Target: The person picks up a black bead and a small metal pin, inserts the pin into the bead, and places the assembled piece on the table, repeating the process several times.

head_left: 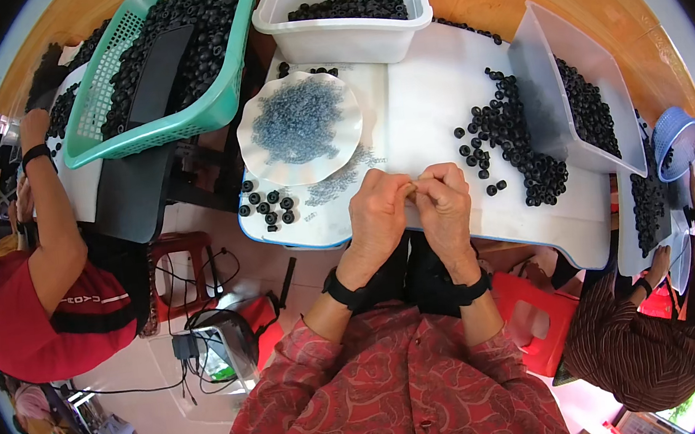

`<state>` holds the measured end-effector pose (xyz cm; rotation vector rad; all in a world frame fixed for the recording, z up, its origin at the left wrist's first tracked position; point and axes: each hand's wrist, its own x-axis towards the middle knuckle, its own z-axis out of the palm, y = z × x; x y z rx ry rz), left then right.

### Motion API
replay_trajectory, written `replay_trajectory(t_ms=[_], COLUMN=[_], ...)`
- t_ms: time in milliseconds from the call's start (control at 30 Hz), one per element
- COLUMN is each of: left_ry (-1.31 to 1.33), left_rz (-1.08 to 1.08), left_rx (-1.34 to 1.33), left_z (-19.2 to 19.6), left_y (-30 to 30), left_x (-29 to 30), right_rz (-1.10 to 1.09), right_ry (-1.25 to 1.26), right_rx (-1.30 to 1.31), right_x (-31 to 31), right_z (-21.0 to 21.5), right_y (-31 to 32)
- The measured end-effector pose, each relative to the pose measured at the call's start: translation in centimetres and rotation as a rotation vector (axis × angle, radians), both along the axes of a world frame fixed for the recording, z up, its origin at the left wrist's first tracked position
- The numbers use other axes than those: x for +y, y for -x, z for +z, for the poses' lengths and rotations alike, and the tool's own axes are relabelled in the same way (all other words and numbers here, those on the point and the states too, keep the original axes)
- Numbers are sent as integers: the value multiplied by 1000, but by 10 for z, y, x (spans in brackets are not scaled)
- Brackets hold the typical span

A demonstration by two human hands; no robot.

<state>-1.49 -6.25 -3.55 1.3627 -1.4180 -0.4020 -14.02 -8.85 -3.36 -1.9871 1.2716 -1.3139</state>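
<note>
My left hand (pixel 379 216) and my right hand (pixel 445 205) meet fingertip to fingertip over the near edge of a white board (pixel 437 106). Both are pinched on something small between them; it is hidden by the fingers. Just beyond my left hand stands a white scalloped plate (pixel 256 154) heaped with tiny blue-grey rings (pixel 299 120). A few black ring parts (pixel 268 204) lie left of my hands. A larger spread of black rings (pixel 519 152) lies to the right.
A white tub (pixel 345 35) of black rings stands at the back, a clear bin (pixel 540 78) of them tilts at the right, a green basket (pixel 144 132) at the left. One person in red sits left, another in stripes right. A red stool (pixel 536 316) is below.
</note>
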Motion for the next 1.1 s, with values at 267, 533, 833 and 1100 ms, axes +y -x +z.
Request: replay_trajectory(t_ms=[267,533,833,1100], left_ry=[35,66,-28,-45], left_rz=[9,-28,-175,-209], left_rx=[-111,-254,107,60], left_z=[4,3,-28,-28], left_y=[10,12,12,8], left_x=[4,8,5,9], right_rz=[46,30,371,362], right_ry=[-85,43,69,15], right_rx=[-50,-143,-46,-104], right_x=[4,19,9,9], right_z=[5,38,33,31], right_y=[7,-7,-26,-25])
